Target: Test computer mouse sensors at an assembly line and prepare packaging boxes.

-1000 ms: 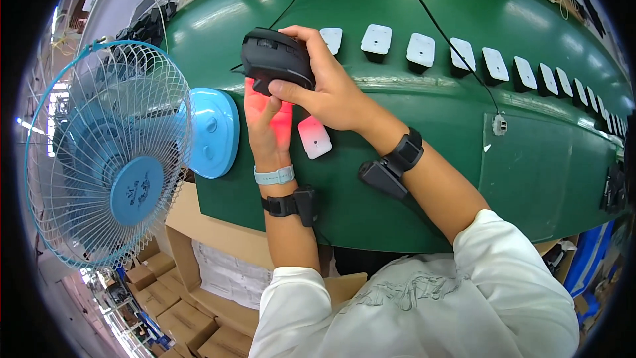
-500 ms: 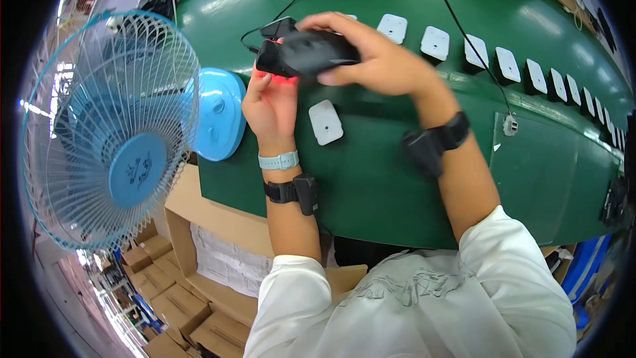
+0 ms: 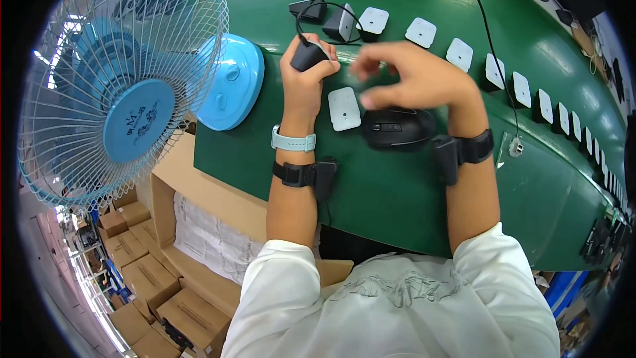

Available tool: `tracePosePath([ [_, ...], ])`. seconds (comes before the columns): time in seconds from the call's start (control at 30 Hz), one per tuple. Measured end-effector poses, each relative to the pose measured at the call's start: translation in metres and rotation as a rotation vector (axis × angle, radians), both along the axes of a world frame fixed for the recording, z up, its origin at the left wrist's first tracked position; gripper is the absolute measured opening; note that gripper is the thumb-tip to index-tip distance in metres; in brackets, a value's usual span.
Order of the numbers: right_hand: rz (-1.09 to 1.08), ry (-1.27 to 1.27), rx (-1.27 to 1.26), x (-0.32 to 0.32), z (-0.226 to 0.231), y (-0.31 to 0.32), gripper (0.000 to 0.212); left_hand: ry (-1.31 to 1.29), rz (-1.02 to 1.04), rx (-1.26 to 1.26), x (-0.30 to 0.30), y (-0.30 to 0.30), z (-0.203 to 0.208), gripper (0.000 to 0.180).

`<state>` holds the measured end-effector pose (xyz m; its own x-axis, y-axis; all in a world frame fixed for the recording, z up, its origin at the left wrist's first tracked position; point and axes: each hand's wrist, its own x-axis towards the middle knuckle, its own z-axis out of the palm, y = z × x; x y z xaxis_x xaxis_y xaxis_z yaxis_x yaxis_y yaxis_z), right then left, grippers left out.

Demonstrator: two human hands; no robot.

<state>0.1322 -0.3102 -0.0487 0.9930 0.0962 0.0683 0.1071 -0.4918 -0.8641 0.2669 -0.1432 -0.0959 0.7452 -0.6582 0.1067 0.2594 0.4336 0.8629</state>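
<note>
A small black plastic block (image 3: 309,58), with a thin black cable (image 3: 297,23) coming from its upper end, is in the person's left grip (image 3: 298,83), left of centre above a glossy green bench (image 3: 371,192). The left fingers are curled closed around it, thumb pressed along its side. The cable loops up and across two black box-shaped pieces (image 3: 308,8) beyond the hand; it seems wise to leave that loop slack, so it does not tug the block or catch their corners.

The right grip (image 3: 424,79) holds nothing visible: thumb and blurred fingers are spread apart, facing the left. Beneath it lies a black, curved plastic computer mouse (image 3: 397,129); whether the thumb touches it cannot be told. Just left of the mouse is a white, rounded rectangular plate (image 3: 344,109). Keeping the right thumb raised would probably avoid knocking either one.

Farther out, a row of white-topped black pieces (image 3: 421,32) curves away to the right, crossed by a hanging black cord (image 3: 490,33) best kept clear of the right forearm. At the left stands a blue wire-caged fan (image 3: 139,119), near an open brown cardboard box (image 3: 212,172)
</note>
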Motion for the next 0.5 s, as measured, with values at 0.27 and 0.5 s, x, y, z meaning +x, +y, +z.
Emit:
tracePosePath([
  [0.27,-0.207,-0.23,0.358,0.029,-0.009,0.043,0.039,-0.118,0.054,0.007,-0.001,0.008,0.0,0.034],
  [0.5,-0.346,-0.371,0.343,0.031,-0.005,0.053,0.03,-0.147,-0.011,-0.075,-0.001,0.007,-0.007,0.032],
])
